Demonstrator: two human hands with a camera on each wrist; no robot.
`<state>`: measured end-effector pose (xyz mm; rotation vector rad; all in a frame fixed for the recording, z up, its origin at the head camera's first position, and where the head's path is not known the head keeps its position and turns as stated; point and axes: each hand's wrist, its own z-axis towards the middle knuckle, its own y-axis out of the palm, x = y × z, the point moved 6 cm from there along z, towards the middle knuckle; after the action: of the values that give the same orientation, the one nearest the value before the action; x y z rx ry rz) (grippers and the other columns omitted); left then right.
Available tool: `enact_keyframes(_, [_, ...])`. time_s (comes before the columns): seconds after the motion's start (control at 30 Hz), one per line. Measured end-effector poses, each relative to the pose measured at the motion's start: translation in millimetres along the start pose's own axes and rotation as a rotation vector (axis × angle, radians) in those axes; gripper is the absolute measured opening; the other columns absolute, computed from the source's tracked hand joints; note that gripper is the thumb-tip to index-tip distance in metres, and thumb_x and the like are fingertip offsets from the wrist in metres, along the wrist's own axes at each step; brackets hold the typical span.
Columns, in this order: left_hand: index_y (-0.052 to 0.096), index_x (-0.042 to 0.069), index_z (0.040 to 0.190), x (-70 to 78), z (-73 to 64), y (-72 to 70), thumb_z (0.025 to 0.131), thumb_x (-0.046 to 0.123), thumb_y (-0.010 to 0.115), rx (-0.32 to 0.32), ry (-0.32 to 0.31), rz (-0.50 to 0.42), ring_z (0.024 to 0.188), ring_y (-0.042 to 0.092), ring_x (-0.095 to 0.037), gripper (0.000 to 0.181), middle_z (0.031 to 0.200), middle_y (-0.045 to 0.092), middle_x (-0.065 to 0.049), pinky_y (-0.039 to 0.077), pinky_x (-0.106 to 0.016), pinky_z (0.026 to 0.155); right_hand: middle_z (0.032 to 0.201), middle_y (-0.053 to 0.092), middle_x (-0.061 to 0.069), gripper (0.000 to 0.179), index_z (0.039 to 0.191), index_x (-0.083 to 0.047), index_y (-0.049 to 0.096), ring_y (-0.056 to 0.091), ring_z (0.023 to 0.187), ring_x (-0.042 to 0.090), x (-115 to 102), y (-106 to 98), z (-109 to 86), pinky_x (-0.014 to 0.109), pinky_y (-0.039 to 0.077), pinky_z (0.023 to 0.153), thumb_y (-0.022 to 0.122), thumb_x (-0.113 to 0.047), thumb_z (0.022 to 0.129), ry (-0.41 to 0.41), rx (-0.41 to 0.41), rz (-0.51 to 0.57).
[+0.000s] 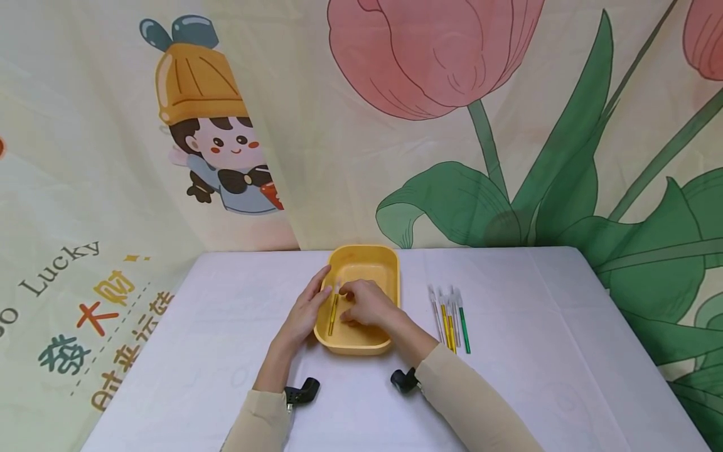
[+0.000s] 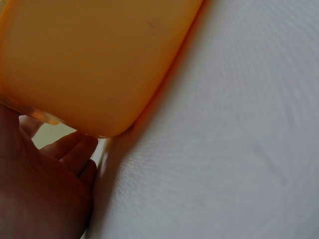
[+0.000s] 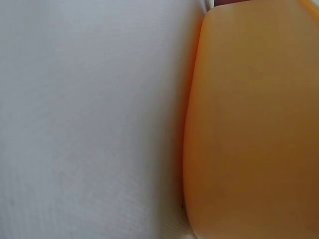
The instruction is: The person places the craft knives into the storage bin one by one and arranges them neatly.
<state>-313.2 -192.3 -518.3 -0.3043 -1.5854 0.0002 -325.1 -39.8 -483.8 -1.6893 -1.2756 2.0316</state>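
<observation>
A yellow plastic basin stands on the table. My left hand grips its left side, the thumb at the rim and the other fingers along the outer wall. In the left wrist view, the fingers curl behind the basin's wall. My right hand reaches inside the basin, its index finger and thumb apart. A slim yellow pen-like stick with a whitish clear top leans along the inner left wall, close to the right fingertips. The right wrist view shows only the basin's outer wall and the tablecloth.
Several similar slim sticks, yellow, green and pinkish with clear tops, lie to the right of the basin. A white cloth covers the table. A printed curtain hangs behind it. Black wrist cameras sit on both wrists.
</observation>
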Motion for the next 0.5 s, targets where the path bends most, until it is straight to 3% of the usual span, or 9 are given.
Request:
enact_keyframes(0.3, [0.032, 0.035, 0.163, -0.4, 0.6, -0.3, 0.113, 0.035, 0.043, 0.001, -0.013, 0.012, 0.163, 0.009, -0.018, 0.052, 0.173, 0.021, 0.01, 0.008, -0.051, 0.132, 0.114, 0.072, 0.012, 0.048, 0.128, -0.005, 0.071, 0.063, 0.103, 0.024, 0.1, 0.1, -0.8, 0.034, 0.054, 0.093, 0.088, -0.014, 0.083, -0.004, -0.003, 0.015])
enact_keyframes(0.5, [0.033, 0.036, 0.163, -0.3, 0.4, -0.7, 0.112, 0.036, 0.044, 0.002, -0.016, 0.011, 0.163, 0.01, -0.017, 0.052, 0.173, 0.022, 0.01, 0.008, -0.051, 0.132, 0.122, 0.073, 0.01, 0.049, 0.131, -0.008, 0.071, 0.064, 0.113, 0.024, -2.3, -2.9, -3.2, 0.038, 0.054, 0.102, 0.086, -0.014, 0.085, 0.005, 0.028, -0.006])
